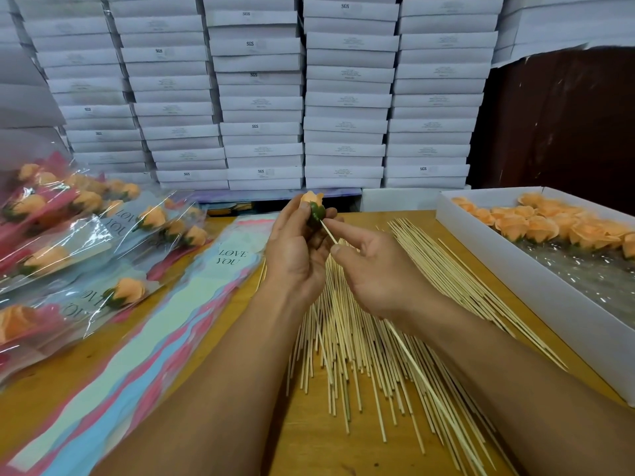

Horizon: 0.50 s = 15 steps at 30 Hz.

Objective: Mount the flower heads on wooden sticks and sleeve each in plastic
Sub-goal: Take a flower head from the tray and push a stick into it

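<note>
The left hand (295,249) holds an orange flower head (312,205) with curled fingers, petals pointing up and away, green base toward the person. The right hand (374,269) pinches a wooden stick (328,232) between thumb and forefinger; its tip touches the green base, and its long axis runs down toward the person. Below lies the pile of sticks (364,341) on the wooden table (240,424), between the plastic sleeves (161,324) on the left and the white box (515,266) of flower heads on the right.

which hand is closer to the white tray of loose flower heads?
Right. The right hand pinches a wooden stick nearer the white tray; the left hand, holding a flower head, is farther left.
</note>
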Each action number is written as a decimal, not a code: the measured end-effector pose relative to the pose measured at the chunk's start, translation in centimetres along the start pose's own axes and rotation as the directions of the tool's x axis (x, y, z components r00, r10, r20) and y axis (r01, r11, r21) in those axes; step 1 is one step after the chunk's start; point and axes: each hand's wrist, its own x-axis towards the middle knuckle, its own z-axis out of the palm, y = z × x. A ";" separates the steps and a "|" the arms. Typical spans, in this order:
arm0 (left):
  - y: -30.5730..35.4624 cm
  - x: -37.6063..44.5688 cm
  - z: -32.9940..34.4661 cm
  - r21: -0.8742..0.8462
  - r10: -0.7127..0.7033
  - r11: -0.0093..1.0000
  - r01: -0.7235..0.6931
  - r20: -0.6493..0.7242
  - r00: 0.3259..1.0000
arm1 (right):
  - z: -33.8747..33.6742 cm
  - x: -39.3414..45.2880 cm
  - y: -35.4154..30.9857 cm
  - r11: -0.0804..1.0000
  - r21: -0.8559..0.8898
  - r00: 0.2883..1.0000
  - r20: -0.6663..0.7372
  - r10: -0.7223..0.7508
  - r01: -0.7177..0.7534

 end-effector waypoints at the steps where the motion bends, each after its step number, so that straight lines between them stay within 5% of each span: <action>1: 0.0 0.0 0.0 0.000 -0.002 1.000 0.002 0.006 1.000 | 0.0 0.0 0.0 1.000 0.001 1.000 0.022 0.004 -0.004; 15: 0.0 -0.1 0.1 -0.028 -0.001 1.000 0.002 0.022 1.000 | 0.1 0.4 0.4 0.999 0.047 0.997 0.070 0.012 -0.016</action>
